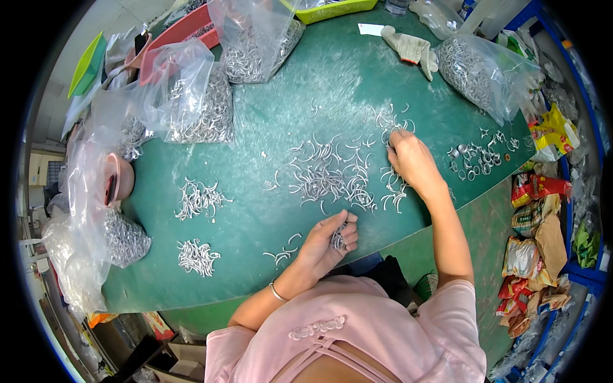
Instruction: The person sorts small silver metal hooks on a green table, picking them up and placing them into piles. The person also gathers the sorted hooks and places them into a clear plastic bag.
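Note:
My left hand (327,242) is cupped near the table's front edge, its fingers curled round several small curved metal pieces. Farther out and to the right, my right hand (407,153) reaches down at the edge of a loose scatter, fingers bent together; whatever is between its fingertips is hidden. The main heap of silver curved metal pieces (329,179) spreads over the green table (255,159) between my hands. A few more curved pieces (281,255) lie just left of my left hand. Two separate small piles, an upper (199,198) and a lower (198,258), sit farther left.
Clear bags of metal pieces (204,115) stand along the left and back, with another bag (469,73) at the far right. Ring-shaped parts (474,161) lie near the right edge. A work glove (412,50) rests at the back. A pink cup (119,179) stands left.

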Tool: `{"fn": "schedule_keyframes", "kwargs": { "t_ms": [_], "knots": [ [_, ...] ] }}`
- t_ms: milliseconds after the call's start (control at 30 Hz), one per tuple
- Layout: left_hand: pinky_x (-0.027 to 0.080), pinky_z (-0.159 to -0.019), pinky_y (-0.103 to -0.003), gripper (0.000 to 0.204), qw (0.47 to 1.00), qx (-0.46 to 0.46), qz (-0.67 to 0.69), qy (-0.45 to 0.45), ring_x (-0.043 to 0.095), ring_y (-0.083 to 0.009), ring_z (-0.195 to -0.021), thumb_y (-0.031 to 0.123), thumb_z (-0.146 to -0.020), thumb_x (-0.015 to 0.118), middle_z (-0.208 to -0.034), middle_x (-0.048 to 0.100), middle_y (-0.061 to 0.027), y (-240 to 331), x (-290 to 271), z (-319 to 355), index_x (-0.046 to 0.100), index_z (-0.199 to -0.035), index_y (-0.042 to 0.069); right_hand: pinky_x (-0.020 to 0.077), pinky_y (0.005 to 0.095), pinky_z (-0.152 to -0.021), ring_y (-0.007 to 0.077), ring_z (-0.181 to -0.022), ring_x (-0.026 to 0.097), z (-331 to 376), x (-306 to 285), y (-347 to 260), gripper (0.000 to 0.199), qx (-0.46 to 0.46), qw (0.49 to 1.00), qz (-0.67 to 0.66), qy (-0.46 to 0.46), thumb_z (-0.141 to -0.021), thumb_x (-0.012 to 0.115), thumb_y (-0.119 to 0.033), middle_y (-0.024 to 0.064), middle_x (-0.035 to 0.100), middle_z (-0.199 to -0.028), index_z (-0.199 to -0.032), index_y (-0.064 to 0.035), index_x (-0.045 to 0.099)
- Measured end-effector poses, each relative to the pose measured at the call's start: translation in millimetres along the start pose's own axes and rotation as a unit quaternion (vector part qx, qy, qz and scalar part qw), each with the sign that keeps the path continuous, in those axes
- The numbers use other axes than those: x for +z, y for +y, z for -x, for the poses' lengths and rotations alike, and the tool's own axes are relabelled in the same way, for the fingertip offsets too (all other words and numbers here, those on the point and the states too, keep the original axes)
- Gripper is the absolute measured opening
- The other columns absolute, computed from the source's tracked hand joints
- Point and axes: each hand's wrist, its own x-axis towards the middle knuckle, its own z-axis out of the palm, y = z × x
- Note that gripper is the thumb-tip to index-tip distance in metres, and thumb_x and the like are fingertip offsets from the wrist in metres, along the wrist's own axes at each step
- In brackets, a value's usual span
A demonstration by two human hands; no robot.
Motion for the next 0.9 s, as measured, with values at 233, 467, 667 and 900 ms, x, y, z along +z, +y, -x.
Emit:
{"fn": "schedule_keyframes", "kwargs": {
  "t_ms": [233, 467, 667, 900],
  "knots": [
    [0.045, -0.065, -0.028, 0.027, 0.999, 0.029, 0.015, 0.031, 0.05, -0.0143, -0.073, 0.023, -0.097, 0.05, -0.079, 0.052, -0.0027, -1, 7, -2, 0.058, -0.106, -0.001, 0.045, 0.0331, -0.058, 0.0227, -0.062, 0.056, 9, -41, -27, 0.012, 0.058, 0.944, -0.29, -0.147, -0.079, 0.064, -0.008, 0.0125, 0.06, -0.072, -0.079, 0.0028, 0.058],
    [0.047, -0.065, -0.028, 0.027, 0.998, 0.034, 0.049, 0.017, 0.051, -0.0153, -0.073, 0.022, -0.096, 0.051, -0.083, 0.053, -0.0054, -3, 2, -6, 0.056, -0.109, -0.001, 0.0455, 0.0389, -0.07, 0.0293, -0.081, 0.056, 16, -21, -20, 0.014, 0.031, 0.997, -0.049, 0.046, -0.078, 0.067, -0.009, 0.0138, 0.058, -0.085, -0.083, -0.0005, 0.058],
    [0.046, -0.064, -0.027, 0.024, 0.994, -0.014, 0.095, -0.05, 0.05, -0.0154, -0.072, 0.022, -0.097, 0.051, -0.084, 0.052, -0.0067, -4, -20, -11, 0.055, -0.106, 0.001, 0.0438, 0.0406, -0.073, 0.0315, -0.079, 0.052, 9, 2, 0, 0.014, 0.001, 0.996, -0.081, 0.035, -0.079, 0.066, -0.009, 0.0128, 0.054, -0.082, -0.084, -0.0008, 0.057],
    [0.046, -0.064, -0.028, 0.025, 0.989, 0.04, 0.077, 0.118, 0.052, -0.0166, -0.077, 0.024, -0.097, 0.051, -0.086, 0.054, -0.0078, 5, 31, -5, 0.055, -0.105, 0.001, 0.0432, 0.0349, -0.077, 0.0253, -0.083, 0.053, 32, -35, -37, 0.017, -0.09, 0.907, -0.382, -0.154, -0.079, 0.068, -0.01, 0.0089, 0.058, -0.088, -0.089, -0.0008, 0.058]
  ]
}}
